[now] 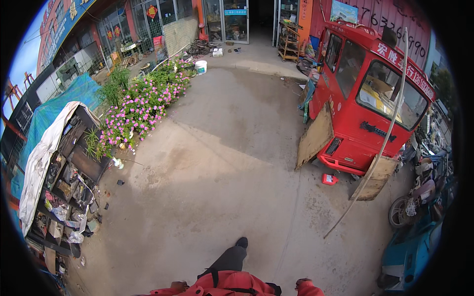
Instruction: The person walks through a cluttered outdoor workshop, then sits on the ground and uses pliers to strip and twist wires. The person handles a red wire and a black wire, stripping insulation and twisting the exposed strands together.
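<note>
At the lower edge, my left hand [179, 285] shows just beside the red jacket [232, 281]. Its fingers are too small and dark to make out. My right hand [300, 282] sticks out of a red sleeve [311, 289] to the right of my body, and its fingers cannot be told apart either. Nothing shows in or touching either hand; both hang over the concrete ground [207, 207]. A leg in dark trousers [227, 260] reaches forward, ending in a black shoe [242, 242].
Pink flowers [136, 116] and a junk-filled shelf [69, 187] line the left. On the right stand a red vehicle cab [370, 93], leaning boards [316, 135], a slanting pole [380, 153], a red jug [330, 179] and a motorcycle wheel [399, 212]. Ahead is a doorway [260, 24].
</note>
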Demonstrator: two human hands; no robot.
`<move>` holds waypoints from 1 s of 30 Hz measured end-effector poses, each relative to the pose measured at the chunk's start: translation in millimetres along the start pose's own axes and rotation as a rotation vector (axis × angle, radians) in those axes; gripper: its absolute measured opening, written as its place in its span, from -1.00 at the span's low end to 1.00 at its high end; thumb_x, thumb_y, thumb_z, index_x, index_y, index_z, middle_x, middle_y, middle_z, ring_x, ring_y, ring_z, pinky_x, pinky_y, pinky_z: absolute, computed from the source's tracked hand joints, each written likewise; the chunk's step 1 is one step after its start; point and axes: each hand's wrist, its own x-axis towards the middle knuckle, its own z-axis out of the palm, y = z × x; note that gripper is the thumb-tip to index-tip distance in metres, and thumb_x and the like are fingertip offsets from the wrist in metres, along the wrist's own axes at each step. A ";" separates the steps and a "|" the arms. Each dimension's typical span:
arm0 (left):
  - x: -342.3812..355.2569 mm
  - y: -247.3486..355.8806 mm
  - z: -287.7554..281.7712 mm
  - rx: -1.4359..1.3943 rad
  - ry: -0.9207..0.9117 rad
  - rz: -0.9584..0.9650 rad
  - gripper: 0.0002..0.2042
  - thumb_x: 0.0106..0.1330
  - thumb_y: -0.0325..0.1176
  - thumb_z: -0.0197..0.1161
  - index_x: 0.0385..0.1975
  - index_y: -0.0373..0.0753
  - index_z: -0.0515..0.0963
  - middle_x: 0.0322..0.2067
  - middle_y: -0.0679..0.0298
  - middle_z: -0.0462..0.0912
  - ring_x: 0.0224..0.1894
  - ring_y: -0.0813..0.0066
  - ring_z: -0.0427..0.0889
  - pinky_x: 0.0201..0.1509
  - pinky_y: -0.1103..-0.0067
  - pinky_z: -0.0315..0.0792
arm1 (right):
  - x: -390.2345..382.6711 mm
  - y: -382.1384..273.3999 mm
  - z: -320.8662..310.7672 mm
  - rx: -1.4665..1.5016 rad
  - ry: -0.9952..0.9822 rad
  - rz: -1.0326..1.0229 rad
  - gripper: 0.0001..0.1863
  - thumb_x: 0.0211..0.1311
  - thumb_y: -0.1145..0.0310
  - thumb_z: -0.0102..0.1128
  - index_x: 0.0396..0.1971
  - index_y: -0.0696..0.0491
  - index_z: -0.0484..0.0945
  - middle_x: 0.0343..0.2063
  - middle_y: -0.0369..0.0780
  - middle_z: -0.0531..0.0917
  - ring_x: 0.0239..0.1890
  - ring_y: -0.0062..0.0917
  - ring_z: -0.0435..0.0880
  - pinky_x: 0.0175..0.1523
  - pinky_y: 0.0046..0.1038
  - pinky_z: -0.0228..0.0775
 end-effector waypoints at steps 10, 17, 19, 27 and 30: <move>71.5 353.4 96.1 0.320 -0.007 0.735 -0.81 0.22 -0.30 0.15 -0.35 -0.32 0.52 -0.40 0.09 0.62 -0.33 0.22 0.65 -0.25 0.33 0.56 | 12.6 -239.5 87.6 -0.013 -0.081 0.195 -0.93 0.15 0.57 0.14 -0.34 0.15 0.52 -0.56 -0.16 0.56 -0.60 -0.39 0.55 -0.42 -0.16 0.61; 108.8 511.1 190.0 0.220 0.006 0.543 -0.86 0.16 -0.30 0.18 -0.48 -0.24 0.54 -0.49 0.14 0.58 -0.41 0.27 0.60 -0.30 0.35 0.50 | 115.5 -429.4 98.4 -0.003 -0.086 0.228 -0.93 0.17 0.57 0.11 -0.35 0.14 0.52 -0.55 -0.16 0.56 -0.59 -0.38 0.56 -0.42 -0.13 0.61; 92.3 540.9 214.5 0.112 0.024 0.307 -0.85 0.17 -0.30 0.18 -0.46 -0.25 0.53 -0.48 0.14 0.59 -0.41 0.27 0.61 -0.30 0.36 0.50 | 146.2 -488.8 96.8 -0.031 -0.103 0.250 -0.93 0.17 0.58 0.10 -0.35 0.14 0.52 -0.55 -0.15 0.56 -0.58 -0.37 0.56 -0.42 -0.12 0.60; 62.3 675.1 304.4 -0.003 0.029 0.035 -0.83 0.20 -0.31 0.17 -0.39 -0.30 0.52 -0.45 0.13 0.61 -0.41 0.30 0.63 -0.33 0.40 0.52 | 302.7 -784.1 60.0 -0.258 -0.030 0.136 -0.93 0.19 0.58 0.07 -0.35 0.13 0.53 -0.54 -0.15 0.57 -0.56 -0.36 0.57 -0.41 -0.09 0.60; 73.1 745.4 325.7 -0.040 0.042 0.019 -0.82 0.21 -0.31 0.17 -0.36 -0.32 0.52 -0.43 0.12 0.62 -0.40 0.31 0.64 -0.35 0.41 0.52 | 310.2 -907.2 84.9 -0.069 -0.003 -0.170 -0.93 0.15 0.55 0.15 -0.35 0.17 0.54 -0.56 -0.09 0.62 -0.64 -0.31 0.60 -0.54 -0.19 0.57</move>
